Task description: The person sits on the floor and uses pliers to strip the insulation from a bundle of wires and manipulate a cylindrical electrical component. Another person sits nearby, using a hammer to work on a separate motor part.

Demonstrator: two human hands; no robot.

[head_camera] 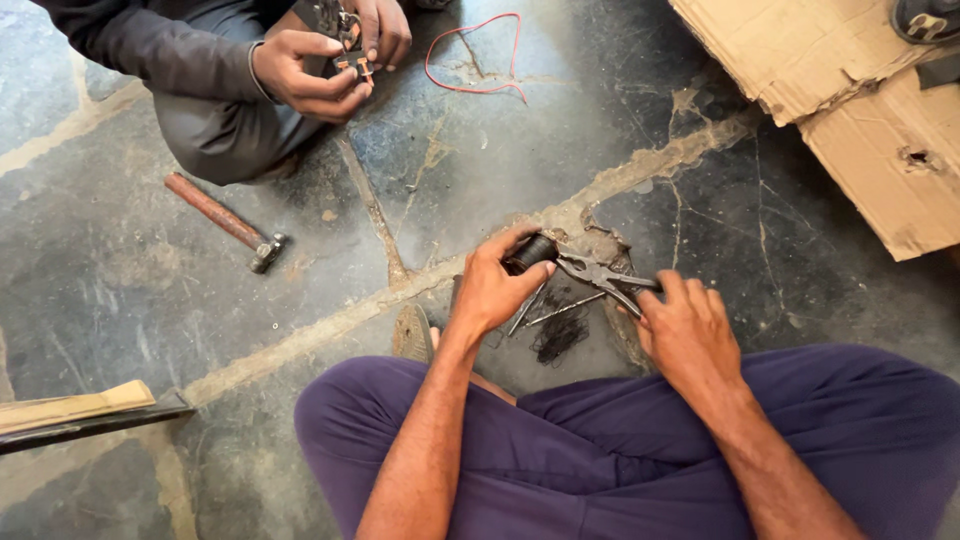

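- my left hand is wrapped around a small black cylinder part, just above the stone floor
- right hand grips pliers, nose touching that part
- hammer lies well off left

Informal floor-level repair workshop — work is done seated on a cracked, stained stone floor. Indicators: a rust-handled hammer, pliers, a loose red wire, scattered metal rods and torn cardboard — no bench in view.
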